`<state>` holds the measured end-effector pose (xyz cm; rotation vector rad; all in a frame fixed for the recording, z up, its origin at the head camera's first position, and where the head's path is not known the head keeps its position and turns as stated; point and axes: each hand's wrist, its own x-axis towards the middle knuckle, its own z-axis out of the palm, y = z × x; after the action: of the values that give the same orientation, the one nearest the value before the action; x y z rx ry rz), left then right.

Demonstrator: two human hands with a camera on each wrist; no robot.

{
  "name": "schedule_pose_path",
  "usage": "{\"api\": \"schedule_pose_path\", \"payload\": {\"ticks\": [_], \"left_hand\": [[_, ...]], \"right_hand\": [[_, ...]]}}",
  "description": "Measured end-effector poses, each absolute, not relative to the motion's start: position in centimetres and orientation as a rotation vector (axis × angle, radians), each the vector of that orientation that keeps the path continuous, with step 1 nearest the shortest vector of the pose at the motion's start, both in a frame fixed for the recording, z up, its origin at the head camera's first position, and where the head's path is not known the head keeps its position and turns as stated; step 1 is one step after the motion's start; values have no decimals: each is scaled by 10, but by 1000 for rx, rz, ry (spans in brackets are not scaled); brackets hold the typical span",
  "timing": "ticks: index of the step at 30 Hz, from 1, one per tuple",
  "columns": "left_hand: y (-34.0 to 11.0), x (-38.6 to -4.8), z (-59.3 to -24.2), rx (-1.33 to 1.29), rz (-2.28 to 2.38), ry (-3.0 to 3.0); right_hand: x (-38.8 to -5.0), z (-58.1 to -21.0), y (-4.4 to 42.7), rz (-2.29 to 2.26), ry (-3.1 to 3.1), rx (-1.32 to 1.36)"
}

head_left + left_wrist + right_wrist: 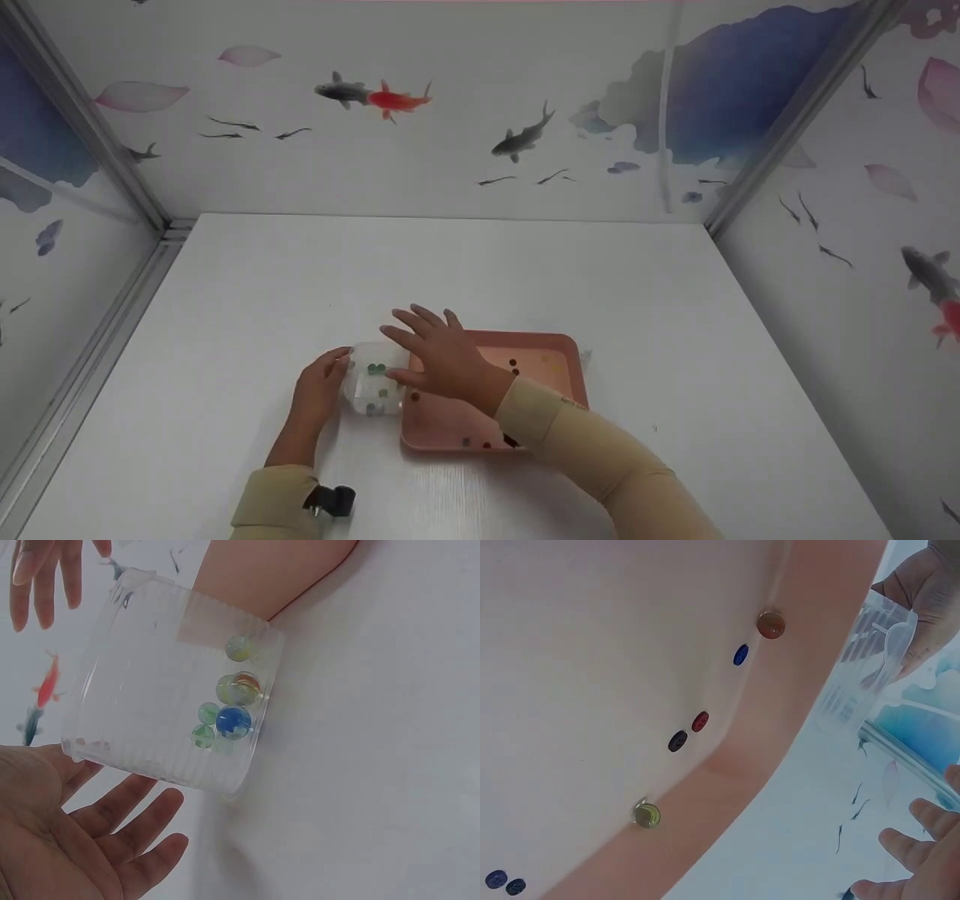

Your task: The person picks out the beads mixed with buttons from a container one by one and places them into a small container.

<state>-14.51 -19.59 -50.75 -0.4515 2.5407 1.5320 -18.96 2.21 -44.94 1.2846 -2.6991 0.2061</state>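
A clear plastic jar (379, 390) stands left of a pink tray (574, 390) in the head view. Inside it lie several glass marbles, among them a blue one (234, 722) and a green one (202, 736). My left hand (319, 386) rests against the jar's left side, its fingers loosely extended rather than wrapped around it. Fingers spread, my right hand (446, 360) hovers over the tray's left edge and the jar, holding nothing. In the right wrist view, a yellow-green marble (646, 815) and a reddish marble (771, 625) lie along the tray wall.
Several buttons are scattered in the tray, including blue (741, 655), red (700, 721) and black (677, 741) ones. The white table (450, 262) is bounded by printed panels at the back and sides. A black device (334, 500) is fixed at the left sleeve.
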Motion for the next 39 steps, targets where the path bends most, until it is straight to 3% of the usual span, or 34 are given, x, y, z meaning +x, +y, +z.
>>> {"api": "schedule_pose_path", "payload": {"ticks": [39], "left_hand": [[-194,-145,-506,-438,1515,2566]], "right_hand": [[-203,-454,62,689,-2655,1101]]}}
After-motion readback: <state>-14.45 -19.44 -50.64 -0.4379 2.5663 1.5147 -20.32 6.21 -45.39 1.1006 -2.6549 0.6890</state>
